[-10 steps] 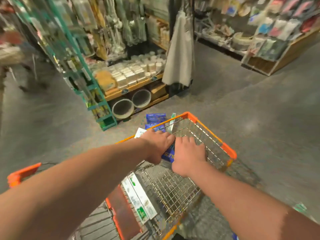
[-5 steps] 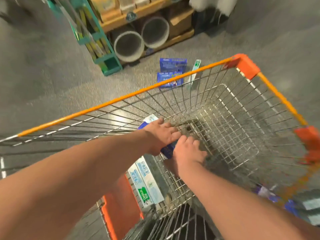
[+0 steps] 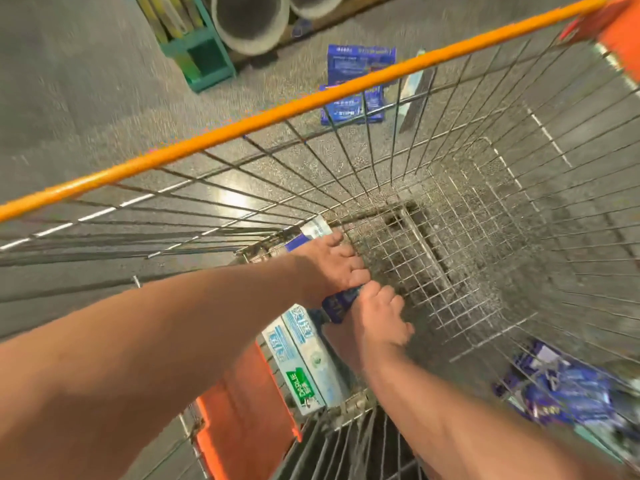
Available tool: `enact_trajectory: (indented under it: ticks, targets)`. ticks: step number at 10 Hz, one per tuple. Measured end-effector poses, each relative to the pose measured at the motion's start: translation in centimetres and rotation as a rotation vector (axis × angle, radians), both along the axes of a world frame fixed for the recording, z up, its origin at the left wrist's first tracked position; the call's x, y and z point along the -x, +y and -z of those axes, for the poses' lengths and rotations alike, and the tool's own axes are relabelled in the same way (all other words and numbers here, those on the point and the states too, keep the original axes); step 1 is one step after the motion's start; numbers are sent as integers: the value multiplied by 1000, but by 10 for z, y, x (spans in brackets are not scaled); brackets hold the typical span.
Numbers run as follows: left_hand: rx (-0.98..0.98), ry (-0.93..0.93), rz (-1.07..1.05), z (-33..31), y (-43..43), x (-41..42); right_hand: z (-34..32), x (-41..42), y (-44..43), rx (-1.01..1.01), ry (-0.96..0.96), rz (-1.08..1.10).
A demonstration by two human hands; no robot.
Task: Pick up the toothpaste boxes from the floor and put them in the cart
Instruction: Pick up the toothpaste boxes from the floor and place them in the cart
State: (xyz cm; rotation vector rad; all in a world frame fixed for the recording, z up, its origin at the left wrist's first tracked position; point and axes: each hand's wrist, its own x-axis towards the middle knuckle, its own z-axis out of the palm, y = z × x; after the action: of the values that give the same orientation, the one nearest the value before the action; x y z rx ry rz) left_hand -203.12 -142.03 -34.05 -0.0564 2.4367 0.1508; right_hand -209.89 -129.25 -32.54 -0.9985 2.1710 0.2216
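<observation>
Grey speckled floor [image 3: 86, 109] fills the view. Wire cart [image 3: 242, 124] with orange top rail, shot from above and into the basket.

Both forearms reach into the cart, down to its near-left bottom corner.
- Left hand [image 3: 332, 265]: fingers curled over the top of a blue toothpaste box [image 3: 337, 304], gripping it.
- Right hand [image 3: 374, 320]: fingers curled round the near end of the same box, knuckles up. Thumb hidden.
- The box is low in the cart, at or just above the mesh bottom. Can't tell if it's touching.
- A pale box end [image 3: 317, 228] sticks out just past the left hand, against the cart's left wall. Can't tell if it's the same box.

Orange flap [image 3: 246, 410] at the cart's near-left edge. Two white-and-teal Darlie boxes [image 3: 304, 355] lie side by side in the cart, just beside the flap and touching the right wrist.

Outside the cart, on the floor:
- Beyond its far rail: two blue packs [image 3: 360, 60], one behind the other, with a slim pale box [image 3: 414, 81] just beside them.
- Through its right wall: more blue packs [image 3: 568, 393], blurred.
- Farther beyond the far rail: green rack [image 3: 204, 60] and two grey round tubes [image 3: 251, 19] lying on their sides.
</observation>
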Motion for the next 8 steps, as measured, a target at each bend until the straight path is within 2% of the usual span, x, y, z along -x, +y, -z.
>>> enact_trajectory:
  ticks: [1,2,3,4,6,8]
  targets:
    - [-52,-21,-8,-3,-3,1,28,-11,2,2,147,-12]
    - [-83,-9,22,-1,0,-5,33,-10,5,-99,136,-130]
    - [-104,22,36,-1,5,-16,20,-2,9,-181,-24,-214]
    - [-119,-16,22,-4,10,-20,12,-1,11,-223,-38,-271]
    - [-38,-78,-16,-1,18,-17,13,6,16,-191,-151,-111]
    - [51,-141,-39,2,31,-13,10,6,22,-235,-235,-107]
